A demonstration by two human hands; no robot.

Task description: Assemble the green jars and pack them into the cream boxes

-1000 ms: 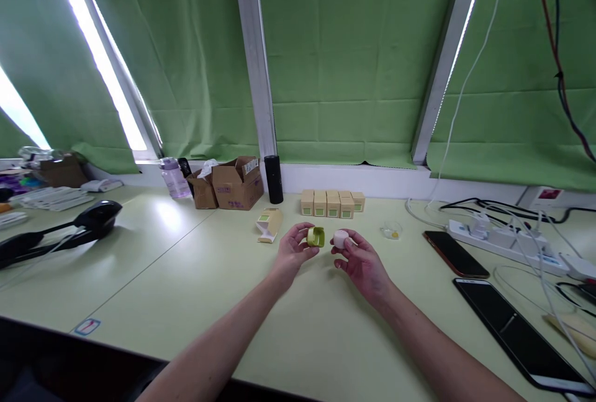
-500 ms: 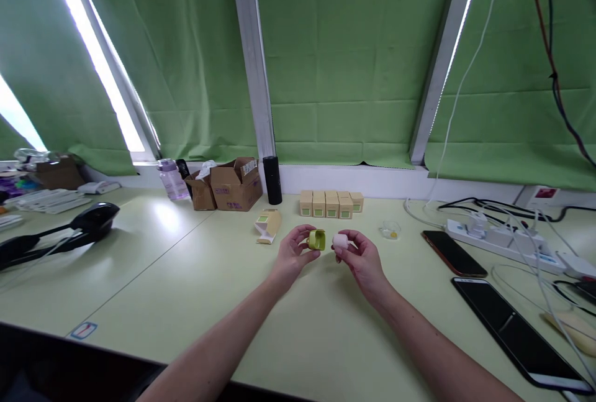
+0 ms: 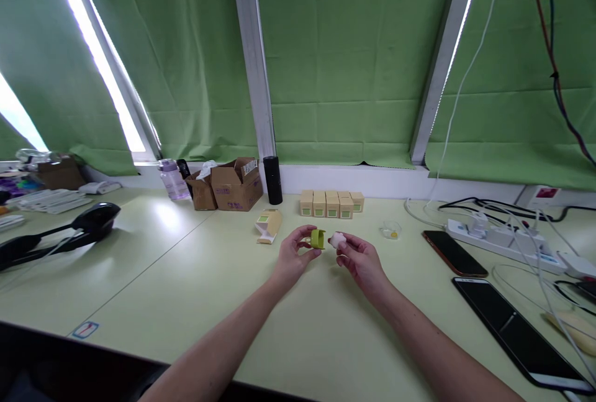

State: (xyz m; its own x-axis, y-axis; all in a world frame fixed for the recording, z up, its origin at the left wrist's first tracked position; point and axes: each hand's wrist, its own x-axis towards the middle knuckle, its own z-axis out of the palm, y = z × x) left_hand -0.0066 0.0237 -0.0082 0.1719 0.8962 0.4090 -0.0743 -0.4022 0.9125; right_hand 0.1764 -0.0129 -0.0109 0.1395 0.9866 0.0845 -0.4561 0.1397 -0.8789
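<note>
My left hand (image 3: 293, 251) is closed on a small lime-green plastic holder (image 3: 318, 239), its hollow side turned to the right. Just across from it, my right hand (image 3: 358, 256) pinches a small white rounded piece (image 3: 336, 240) between thumb and fingers. A narrow gap separates the white piece from the green holder. Both hands are raised a little over the pale table. Behind my left hand lies an opened small carton (image 3: 269, 225). Several small tan boxes (image 3: 332, 204) stand in rows further back. The exact kind of the white piece is too small to make out.
A clear little dish with something yellow (image 3: 390, 230) sits right of my hands. Further right are a phone (image 3: 454, 253), a tablet (image 3: 516, 330) and a power strip (image 3: 503, 245) with cables. Cardboard boxes (image 3: 236, 187) and a black cylinder (image 3: 272, 179) stand at the back.
My right hand has turned the white piece and brought it slightly left. The green holder has rotated a little in my left hand, so less of its inside shows.
</note>
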